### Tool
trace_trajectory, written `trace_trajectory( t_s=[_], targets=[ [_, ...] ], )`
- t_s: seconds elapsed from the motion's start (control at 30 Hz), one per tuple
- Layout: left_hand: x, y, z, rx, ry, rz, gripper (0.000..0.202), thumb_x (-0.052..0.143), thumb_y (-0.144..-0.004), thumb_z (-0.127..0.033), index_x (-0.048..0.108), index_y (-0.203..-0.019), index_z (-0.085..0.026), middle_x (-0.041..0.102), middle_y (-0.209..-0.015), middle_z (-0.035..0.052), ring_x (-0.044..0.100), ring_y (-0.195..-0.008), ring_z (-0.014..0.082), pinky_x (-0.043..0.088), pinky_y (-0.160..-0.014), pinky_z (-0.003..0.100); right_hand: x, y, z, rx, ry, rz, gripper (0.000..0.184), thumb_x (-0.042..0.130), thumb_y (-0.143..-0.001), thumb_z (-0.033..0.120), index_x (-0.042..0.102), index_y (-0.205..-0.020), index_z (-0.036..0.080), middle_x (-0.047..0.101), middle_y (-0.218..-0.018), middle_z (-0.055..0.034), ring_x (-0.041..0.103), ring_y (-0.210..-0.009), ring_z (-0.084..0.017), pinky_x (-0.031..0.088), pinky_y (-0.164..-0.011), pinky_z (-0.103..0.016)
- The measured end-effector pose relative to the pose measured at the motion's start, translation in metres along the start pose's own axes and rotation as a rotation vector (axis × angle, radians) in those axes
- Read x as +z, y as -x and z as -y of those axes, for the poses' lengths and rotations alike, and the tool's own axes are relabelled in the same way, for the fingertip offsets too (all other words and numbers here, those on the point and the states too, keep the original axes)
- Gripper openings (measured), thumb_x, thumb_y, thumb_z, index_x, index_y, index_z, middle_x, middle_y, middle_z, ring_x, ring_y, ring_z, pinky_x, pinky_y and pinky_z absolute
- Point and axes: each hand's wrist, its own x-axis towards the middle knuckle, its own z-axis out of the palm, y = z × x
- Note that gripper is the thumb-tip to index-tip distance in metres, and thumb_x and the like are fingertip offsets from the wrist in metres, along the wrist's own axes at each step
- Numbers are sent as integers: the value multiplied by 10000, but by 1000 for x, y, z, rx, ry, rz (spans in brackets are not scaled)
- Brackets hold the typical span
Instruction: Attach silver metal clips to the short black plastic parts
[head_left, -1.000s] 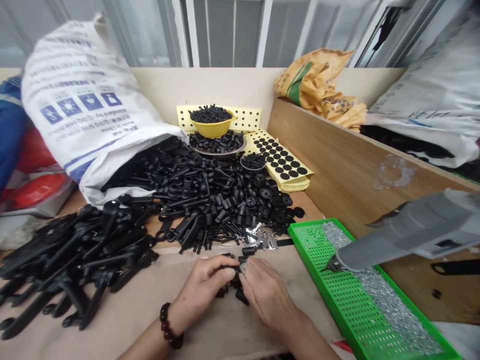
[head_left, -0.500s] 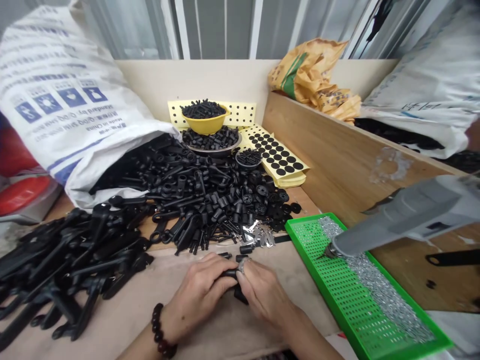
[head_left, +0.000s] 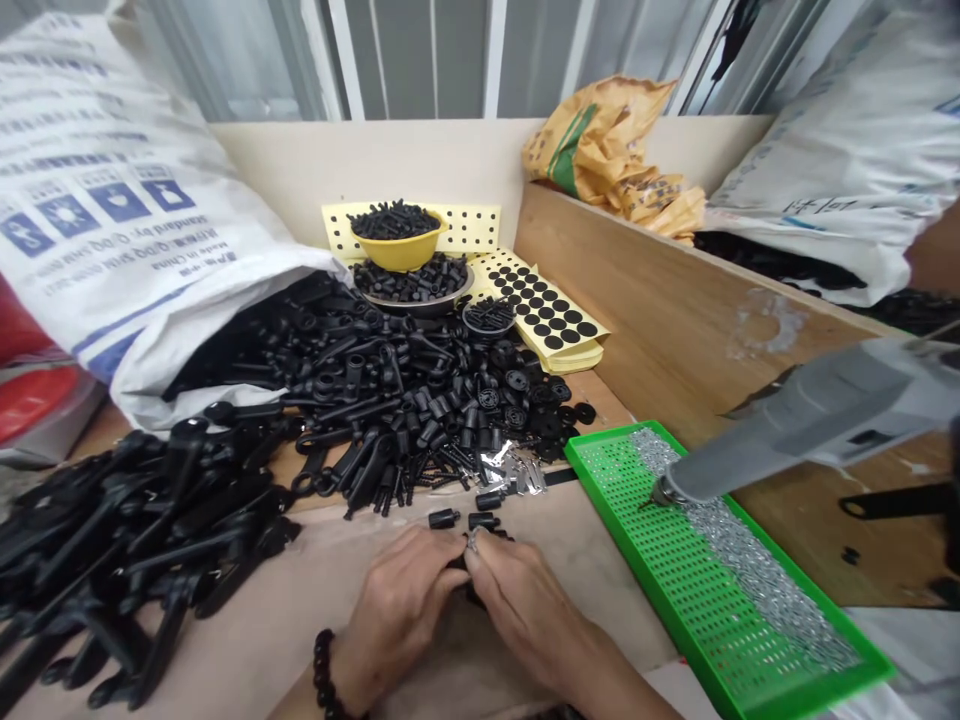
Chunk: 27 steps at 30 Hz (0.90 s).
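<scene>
Though mostly hidden by the fingers, a small black plastic part (head_left: 457,565) sits clasped between left hand (head_left: 397,615) and right hand (head_left: 525,610), fingers (head_left: 491,580) curled tightly around it, with a silver metal piece (head_left: 472,540) at its top (exact shape unclear). Just ahead, two black plastic plugs (head_left: 444,518) on a beige mat (head_left: 300,640); beyond, a heap of black plastic parts (head_left: 390,400). To the right, a green perforated tray (head_left: 712,560) of silver screws (head_left: 750,565) — a grey electric screwdriver (head_left: 817,420) just above.

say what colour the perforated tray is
The tray is bright green, best seen in the head view.
</scene>
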Motion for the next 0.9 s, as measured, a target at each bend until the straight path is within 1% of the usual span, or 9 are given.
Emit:
trace_trajectory(
  t_s=[0.1, 0.2, 0.3, 0.37, 0.47, 0.6, 0.73, 0.8, 0.9],
  targets=[
    [1, -2, 2, -18, -7, -17, 127, 467, -878, -152, 578, -940, -163, 679, -812, 56, 636, -753, 168, 527, -695, 259, -6, -3, 0, 21, 17, 41, 279, 222, -909, 137, 405, -712, 213, 528, -632, 11, 527, -578, -138, 374, -562, -262],
    [1, -5, 5, -21, -18, -29, 129, 472, -876, -158, 580, -947, -157, 679, -803, 58, 637, -735, 169, 529, -681, 261, -10, -7, -1, 90, -64, 54, 268, 240, -915, 153, 406, -714, 213, 531, -628, 19, 538, -590, -135, 379, -568, -251],
    [1, -9, 9, -2, -22, -32, 144, 466, -879, -160, 579, -967, -151, 683, -814, 68, 638, -750, 174, 528, -692, 271, -9, -11, -3, 161, -155, 60, 273, 247, -926, 187, 417, -715, 211, 536, -625, 18, 530, -580, -130, 363, -546, -239],
    [0, -14, 12, -10, 2, -8, 149, 459, -885, -178, 591, -952, -163, 687, -816, 61, 639, -750, 172, 526, -689, 271, -6, -13, -5, 193, -191, 61, 287, 242, -934, 210, 430, -717, 207, 537, -624, 12, 527, -583, -133, 357, -548, -239],
    [-4, -26, 19, -96, 72, 69, 153, 468, -881, -188, 611, -937, -179, 688, -850, 45, 632, -781, 161, 518, -714, 264, -7, -15, -8, 208, -204, 23, 283, 245, -939, 245, 439, -737, 205, 545, -640, 5, 524, -589, -138, 350, -561, -245],
    [-7, -41, 33, -215, 75, 153, 149, 501, -856, -178, 635, -920, -186, 665, -885, 34, 604, -838, 164, 497, -767, 282, -22, -17, -10, 233, -94, -109, 248, 292, -929, 281, 408, -718, 219, 521, -607, 18, 501, -556, -144, 333, -537, -250],
    [0, -47, 45, -209, -35, 231, 158, 501, -844, -168, 653, -885, -188, 648, -835, 32, 587, -815, 173, 489, -745, 294, -35, -21, -17, 259, 52, -207, 232, 331, -917, 283, 428, -715, 223, 534, -599, 14, 507, -540, -150, 342, -522, -252],
    [5, -48, 49, -188, -68, 267, 171, 501, -840, -159, 660, -892, -194, 652, -820, 33, 587, -804, 176, 489, -735, 294, -34, -24, -25, 259, 156, -231, 227, 341, -911, 275, 437, -712, 222, 533, -599, 10, 507, -528, -153, 331, -507, -255],
    [12, -46, 53, -171, -77, 289, 192, 493, -836, -137, 668, -886, -200, 665, -814, 33, 596, -783, 175, 493, -730, 290, -24, -27, -42, 218, 373, -261, 219, 331, -900, 246, 450, -720, 210, 557, -683, -31, 522, -560, -169, 329, -508, -268]
  ],
)
